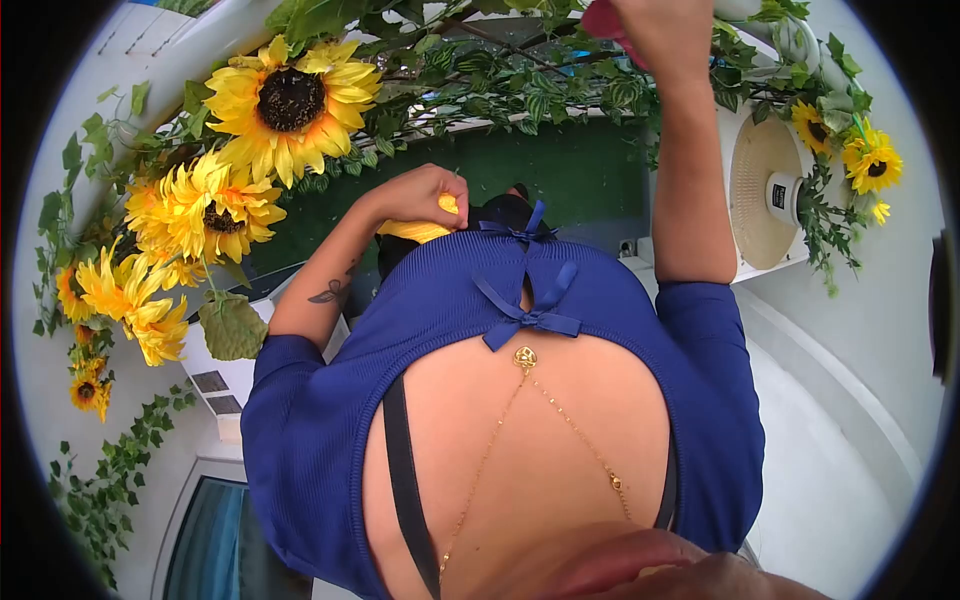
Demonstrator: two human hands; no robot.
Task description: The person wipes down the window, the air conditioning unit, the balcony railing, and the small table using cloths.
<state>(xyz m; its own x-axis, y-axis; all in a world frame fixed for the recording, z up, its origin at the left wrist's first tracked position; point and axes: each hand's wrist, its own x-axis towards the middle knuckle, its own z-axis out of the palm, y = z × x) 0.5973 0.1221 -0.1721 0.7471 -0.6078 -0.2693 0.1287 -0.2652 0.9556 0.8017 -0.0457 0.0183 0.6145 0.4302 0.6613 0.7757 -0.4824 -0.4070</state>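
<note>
My left hand (425,195) is closed around a bunched piece of yellow cloth (420,230), low in front of my body. Part of the cloth is hidden behind my fingers and my blue top (520,270). My right hand (665,40) is raised at the top edge of the view, near the leafy vines. A pinkish-red thing (612,28) shows at its fingers; it looks soft, but its kind is unclear. The frame's edge cuts off part of that hand.
Large sunflowers (290,100) and green vines (480,70) hang along a white curved rail (180,80). At the right stands a white unit with a round fan grille (760,190), beside smaller sunflowers (872,165). A dark green floor (580,170) lies below.
</note>
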